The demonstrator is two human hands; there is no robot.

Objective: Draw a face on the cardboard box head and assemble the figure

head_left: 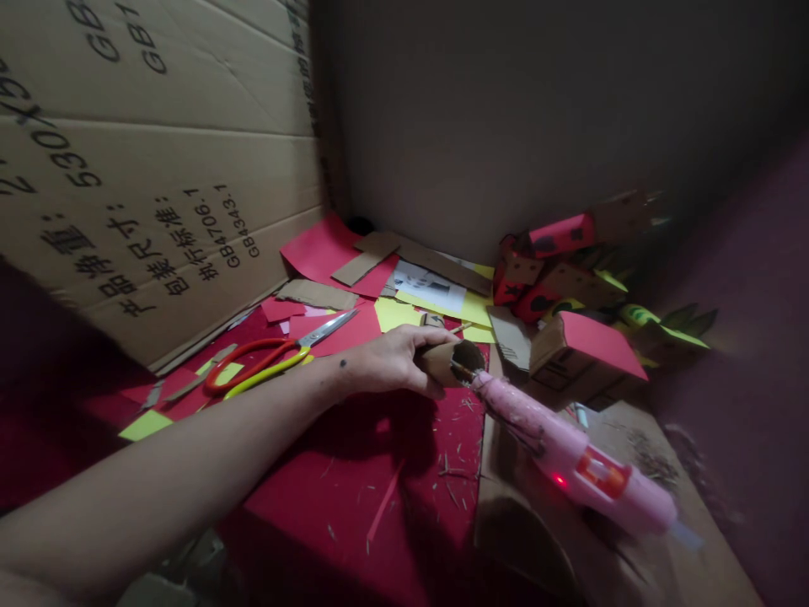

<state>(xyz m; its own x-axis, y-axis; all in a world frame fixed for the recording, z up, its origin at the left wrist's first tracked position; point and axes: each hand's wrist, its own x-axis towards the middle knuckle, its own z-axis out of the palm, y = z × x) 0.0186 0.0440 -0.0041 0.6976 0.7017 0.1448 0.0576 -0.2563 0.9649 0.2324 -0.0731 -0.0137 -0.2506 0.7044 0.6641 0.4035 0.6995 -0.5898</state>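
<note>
My left hand (388,362) reaches in from the lower left, its fingers closed round a short brown cardboard tube (436,364). The tube's open, dark end faces right. At that opening is the nozzle of a pink glue gun (537,421), which has a glowing red light and an orange window. Beneath the gun's body, dim and blurred, my right hand (597,548) is closed on its handle; its separate fingers are hard to make out. Scissors (278,362) with red and yellow handles lie beside my left forearm.
A big printed cardboard box (190,160) stands at the left. Red paper (322,253), yellow paper and cardboard strips (436,263) cover the back. A red-topped cardboard box (600,346) and decorated pieces (562,236) sit at the right. Scraps litter the red surface (303,514).
</note>
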